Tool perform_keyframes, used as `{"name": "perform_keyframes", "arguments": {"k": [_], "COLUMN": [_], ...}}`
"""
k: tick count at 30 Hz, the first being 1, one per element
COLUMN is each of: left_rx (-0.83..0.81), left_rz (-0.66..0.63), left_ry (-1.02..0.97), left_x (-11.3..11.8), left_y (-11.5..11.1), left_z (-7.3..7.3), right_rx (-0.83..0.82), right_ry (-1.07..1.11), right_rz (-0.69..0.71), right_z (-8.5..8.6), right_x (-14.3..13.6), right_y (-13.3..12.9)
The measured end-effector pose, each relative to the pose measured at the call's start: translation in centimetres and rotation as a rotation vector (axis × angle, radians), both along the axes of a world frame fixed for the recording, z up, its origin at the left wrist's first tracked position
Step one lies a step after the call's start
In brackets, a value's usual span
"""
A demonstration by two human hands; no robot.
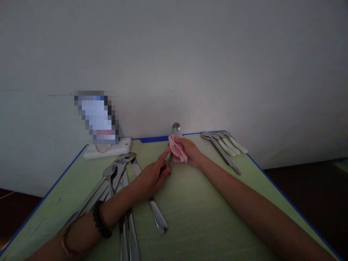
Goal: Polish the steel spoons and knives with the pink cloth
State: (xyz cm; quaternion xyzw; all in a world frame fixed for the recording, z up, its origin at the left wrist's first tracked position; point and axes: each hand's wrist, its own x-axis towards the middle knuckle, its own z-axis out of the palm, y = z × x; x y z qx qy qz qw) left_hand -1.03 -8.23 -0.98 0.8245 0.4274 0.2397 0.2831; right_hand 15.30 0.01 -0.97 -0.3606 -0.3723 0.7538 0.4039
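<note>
My left hand (154, 175) is closed on the handle of a metal spoon (176, 127), whose rounded bowl sticks up beyond my fingers near the wall. In my right hand (189, 150) a pink cloth (178, 151) is pinched, folded around the spoon's middle, which it hides. A loose pile of long metal cutlery (125, 185), spoons and table knives among it, lies under and beside my left forearm. Past my right hand, metal spoons (210, 139) and several pieces with white handles (231, 145) lie side by side.
A phone (95, 116), blurred out, leans upright on a white power strip (108, 148) at the back left. The pale green table (190, 217) has a blue edge and stands against a grey wall (217, 65).
</note>
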Motion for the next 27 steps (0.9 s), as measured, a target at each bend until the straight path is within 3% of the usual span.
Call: {"name": "perform_keyframes", "arguments": {"k": [15,27], "left_rx": [0.026,-0.029], "left_rz": [-0.028,0.001], "left_ry": [0.012,-0.022], "left_x": [-0.19,-0.07], "left_y": [0.24,0.24], "left_z": [0.04,-0.09], "right_rx": [-0.051,0.081], "right_ry": [-0.002,-0.092], "right_rz": [-0.058,0.01], "right_z": [0.47,-0.24], "right_x": [-0.07,-0.03], "right_y": [-0.12,-0.2]}}
